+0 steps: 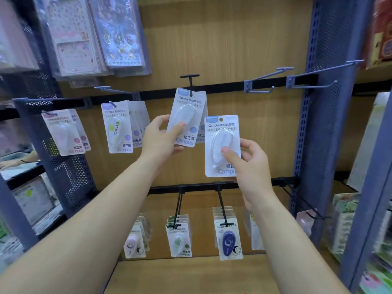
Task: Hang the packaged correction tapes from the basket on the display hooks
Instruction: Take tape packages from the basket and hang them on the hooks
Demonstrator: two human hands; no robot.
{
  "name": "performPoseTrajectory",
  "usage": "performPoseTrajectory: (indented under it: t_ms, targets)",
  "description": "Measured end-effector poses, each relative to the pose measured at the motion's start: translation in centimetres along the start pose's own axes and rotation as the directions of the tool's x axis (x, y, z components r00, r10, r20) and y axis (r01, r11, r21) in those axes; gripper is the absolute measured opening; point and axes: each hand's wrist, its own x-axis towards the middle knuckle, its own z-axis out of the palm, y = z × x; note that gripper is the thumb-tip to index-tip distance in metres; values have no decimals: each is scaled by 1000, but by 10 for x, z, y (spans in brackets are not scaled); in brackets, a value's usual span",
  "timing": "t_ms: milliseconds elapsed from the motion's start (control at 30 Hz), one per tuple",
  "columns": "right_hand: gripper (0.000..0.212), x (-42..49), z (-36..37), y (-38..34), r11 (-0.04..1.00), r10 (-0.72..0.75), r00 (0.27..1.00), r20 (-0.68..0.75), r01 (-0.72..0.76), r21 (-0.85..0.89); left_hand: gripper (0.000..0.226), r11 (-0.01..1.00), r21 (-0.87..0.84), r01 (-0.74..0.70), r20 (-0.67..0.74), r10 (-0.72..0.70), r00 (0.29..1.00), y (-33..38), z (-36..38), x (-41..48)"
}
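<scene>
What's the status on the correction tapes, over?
Left hand grips first pack on black hook. Right hand pinches second pack, unhung. Hook end clear.

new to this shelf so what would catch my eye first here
Two hands at centre frame, each gripping a white packaged correction tape: the left hand holds one pack up at the black hook, the right hand holds a second pack just beside it, lower. Next come the empty grey hooks at upper right and the dark blue pack on the lower row.
</scene>
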Motion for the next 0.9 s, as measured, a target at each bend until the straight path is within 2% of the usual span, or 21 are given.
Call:
performPoseTrajectory:
  t_ms: [200,367,500,667,900]
  targets:
    - [26,4,10,-5,994,-55,996,66,61,-89,42,995,101,-4,34,0,999,-5,-2,18]
    - [27,25,35,-19,989,-85,994,62,92,-113,54,977,215,11,47,-21,999,-11,-21,17]
    - [28,40,54,-22,989,-61,996,66,70,-133,46,948,311,-68,108,36,994,-20,-48,-1]
    - [25,46,70,-15,992,-18,1000,0,18,-128,39,919,379,-107,133,60,989,-26,-74,-19]
    - [24,56,74,-14,952,-37,997,-63,16,-306,33,898,421,-129,156,68,985,-29,-86,-34]
